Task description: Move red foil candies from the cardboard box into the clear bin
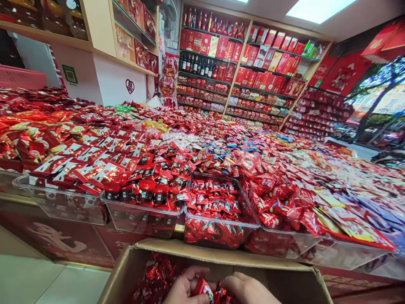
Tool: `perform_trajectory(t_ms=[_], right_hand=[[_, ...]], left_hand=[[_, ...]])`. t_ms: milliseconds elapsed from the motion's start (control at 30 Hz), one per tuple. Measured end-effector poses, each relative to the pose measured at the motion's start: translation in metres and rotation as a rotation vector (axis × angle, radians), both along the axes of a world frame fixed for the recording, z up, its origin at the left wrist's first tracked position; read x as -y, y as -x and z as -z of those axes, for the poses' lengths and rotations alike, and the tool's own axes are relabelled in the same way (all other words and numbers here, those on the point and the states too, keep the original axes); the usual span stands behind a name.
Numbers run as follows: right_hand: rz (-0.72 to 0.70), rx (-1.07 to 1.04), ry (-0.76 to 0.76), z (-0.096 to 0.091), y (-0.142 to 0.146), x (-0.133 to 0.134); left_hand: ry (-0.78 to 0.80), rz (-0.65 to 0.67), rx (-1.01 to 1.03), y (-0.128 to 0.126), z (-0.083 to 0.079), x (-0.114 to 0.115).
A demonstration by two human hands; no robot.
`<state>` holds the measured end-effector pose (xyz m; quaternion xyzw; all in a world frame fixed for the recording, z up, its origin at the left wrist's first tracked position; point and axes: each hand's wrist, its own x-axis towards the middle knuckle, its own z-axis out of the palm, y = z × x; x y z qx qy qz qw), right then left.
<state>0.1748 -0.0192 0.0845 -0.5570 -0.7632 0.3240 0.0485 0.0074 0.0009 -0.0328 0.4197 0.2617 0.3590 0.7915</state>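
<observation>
Inside a cardboard box (218,252) at the bottom of the view, both hands are among red foil-wrapped candies (158,274). My left hand (186,287) has its thumb and fingers curled round a red-and-white wrapped candy (204,289). Close beside it, my right hand (245,288) is bent inward with its fingertips at more red wrappers; what it grips is partly hidden. Directly beyond the box stands a clear plastic bin (221,223), filled with small red-wrapped candies (215,196) lower than the heaps in its neighbours.
Clear bins heaped with dark-and-red candies (152,185) and cow-patterned packets (91,164) stand to the left. Larger red packets (278,198) fill the bin to the right. Shelves (229,84) of bottles and red boxes line the back wall. Tiled floor (72,283) shows at lower left.
</observation>
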Motion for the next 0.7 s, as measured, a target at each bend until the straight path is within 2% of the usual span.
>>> perform_trajectory(t_ms=[67, 133, 200, 300, 433, 533, 600, 700], right_hand=[[0.165, -0.182, 0.005, 0.039, 0.003, 0.006], [0.314, -0.442, 0.049, 0.064, 0.008, 0.008], [0.438, -0.652, 0.131, 0.076, 0.012, 0.01], [0.542, -0.798, 0.228, 0.078, 0.014, 0.011], [0.575, -0.912, 0.253, 0.074, 0.015, 0.011], [0.548, -0.898, 0.178, 0.078, 0.016, 0.011], [0.491, -0.821, 0.075, 0.082, 0.017, 0.012], [0.325, -0.67, -0.176, 0.085, 0.019, 0.015]], left_hand=[[-0.002, -0.039, -0.01, 0.0, -0.009, 0.004], [-0.026, -0.101, -0.072, 0.001, -0.017, 0.007], [0.004, -0.165, -0.12, 0.001, -0.023, 0.008], [0.149, -0.199, -0.104, 0.001, -0.027, 0.009], [0.336, -0.209, 0.041, -0.001, -0.031, 0.009], [0.401, -0.244, 0.049, -0.001, -0.035, 0.008], [0.382, -0.274, -0.006, -0.001, -0.034, 0.008], [0.326, -0.297, -0.077, -0.002, -0.022, 0.007]])
